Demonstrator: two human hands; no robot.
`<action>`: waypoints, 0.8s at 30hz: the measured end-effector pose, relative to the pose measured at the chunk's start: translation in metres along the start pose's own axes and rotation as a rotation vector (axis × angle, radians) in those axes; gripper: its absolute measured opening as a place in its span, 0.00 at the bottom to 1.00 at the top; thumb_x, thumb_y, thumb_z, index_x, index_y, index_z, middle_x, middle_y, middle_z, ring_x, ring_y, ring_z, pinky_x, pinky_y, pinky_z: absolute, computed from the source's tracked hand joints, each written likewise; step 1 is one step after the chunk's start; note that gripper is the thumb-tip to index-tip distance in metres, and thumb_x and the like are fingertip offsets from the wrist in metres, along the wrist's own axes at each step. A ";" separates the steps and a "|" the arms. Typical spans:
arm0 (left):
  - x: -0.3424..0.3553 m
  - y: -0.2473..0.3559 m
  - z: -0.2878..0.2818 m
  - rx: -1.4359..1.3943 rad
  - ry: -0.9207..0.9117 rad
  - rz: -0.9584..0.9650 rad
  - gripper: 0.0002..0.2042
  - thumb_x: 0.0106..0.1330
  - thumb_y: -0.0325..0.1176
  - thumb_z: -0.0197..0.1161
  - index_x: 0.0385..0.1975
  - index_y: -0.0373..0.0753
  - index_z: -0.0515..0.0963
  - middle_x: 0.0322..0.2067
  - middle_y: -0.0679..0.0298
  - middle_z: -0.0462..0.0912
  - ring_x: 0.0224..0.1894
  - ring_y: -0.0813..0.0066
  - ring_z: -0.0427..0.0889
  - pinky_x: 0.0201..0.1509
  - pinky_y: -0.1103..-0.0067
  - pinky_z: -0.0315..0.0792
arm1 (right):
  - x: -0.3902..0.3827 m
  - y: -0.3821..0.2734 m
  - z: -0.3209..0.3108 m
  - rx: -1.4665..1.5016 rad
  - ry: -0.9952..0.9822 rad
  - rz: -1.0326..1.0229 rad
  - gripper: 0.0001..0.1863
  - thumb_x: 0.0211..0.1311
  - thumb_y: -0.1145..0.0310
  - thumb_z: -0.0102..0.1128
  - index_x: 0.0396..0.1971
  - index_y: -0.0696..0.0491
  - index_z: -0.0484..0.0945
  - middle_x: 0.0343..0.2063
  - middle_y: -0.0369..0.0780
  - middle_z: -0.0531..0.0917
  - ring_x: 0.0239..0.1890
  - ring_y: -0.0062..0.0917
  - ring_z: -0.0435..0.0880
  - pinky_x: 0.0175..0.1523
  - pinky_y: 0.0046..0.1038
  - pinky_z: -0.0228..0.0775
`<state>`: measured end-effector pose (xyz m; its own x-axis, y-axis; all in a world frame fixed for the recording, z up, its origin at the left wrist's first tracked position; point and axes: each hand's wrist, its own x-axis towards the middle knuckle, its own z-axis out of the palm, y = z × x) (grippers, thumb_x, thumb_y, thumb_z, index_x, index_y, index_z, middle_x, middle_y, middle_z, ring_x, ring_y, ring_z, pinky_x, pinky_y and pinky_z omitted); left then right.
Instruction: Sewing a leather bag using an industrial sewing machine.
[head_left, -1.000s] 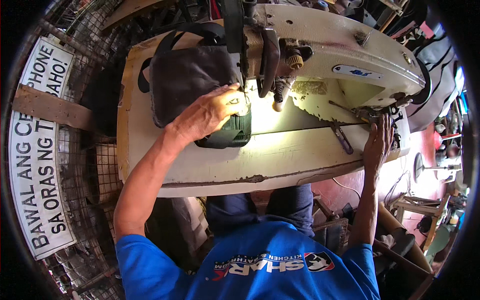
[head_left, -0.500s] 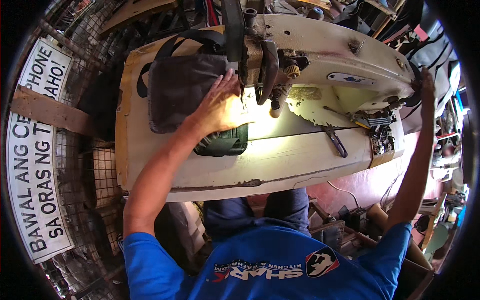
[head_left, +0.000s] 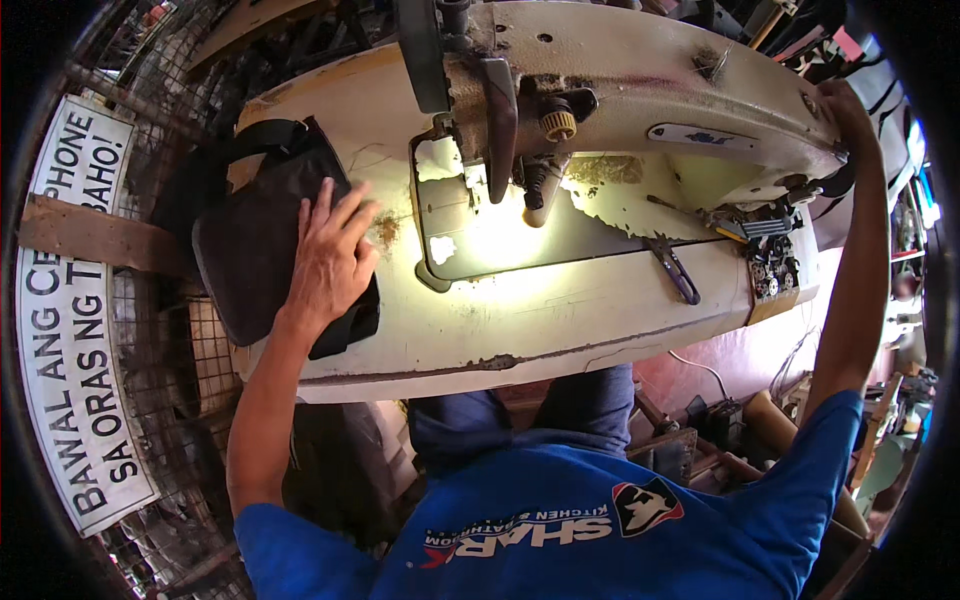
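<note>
My left hand point(head_left: 330, 260) rests with its fingers apart on a black fabric bag point(head_left: 240, 260) with a strap, lying at the left of the sewing table, clear of the needle. My right hand point(head_left: 845, 120) is up at the far right end of the cream sewing machine point(head_left: 630, 90), fingers curled over the handwheel point(head_left: 835, 180). The presser and needle assembly point(head_left: 535, 200) stands over the lit bed with no fabric beneath it. Thread snips point(head_left: 678, 270) lie on the table right of the needle.
The worn white tabletop point(head_left: 540, 320) holds small metal bobbins and parts point(head_left: 775, 275) at its right end, beside a screwdriver point(head_left: 675, 208). A wire mesh with a white sign point(head_left: 70, 380) and wooden plank point(head_left: 105, 230) borders the left. Cluttered stools and materials point(head_left: 870, 440) sit lower right.
My left hand has moved left with the bag, out from under the needle, baring the machine bed. My right hand has risen from the tools at the right to the handwheel.
</note>
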<state>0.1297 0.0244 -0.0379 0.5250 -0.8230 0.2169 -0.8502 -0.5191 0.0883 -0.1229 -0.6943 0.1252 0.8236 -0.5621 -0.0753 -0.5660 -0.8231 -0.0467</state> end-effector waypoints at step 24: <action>0.067 0.039 -0.062 -0.420 -0.342 0.113 0.12 0.61 0.36 0.66 0.35 0.32 0.84 0.37 0.52 0.81 0.44 0.52 0.81 0.52 0.66 0.73 | -0.229 -0.441 0.200 1.059 -0.128 -0.463 0.10 0.70 0.71 0.54 0.45 0.60 0.76 0.27 0.43 0.79 0.29 0.35 0.82 0.35 0.31 0.74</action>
<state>0.1293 -0.0363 0.0405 0.3529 -0.9327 -0.0744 -0.8080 -0.3438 0.4785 -0.0691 -0.1858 -0.0361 0.9842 -0.1630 0.0693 -0.0085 -0.4342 -0.9008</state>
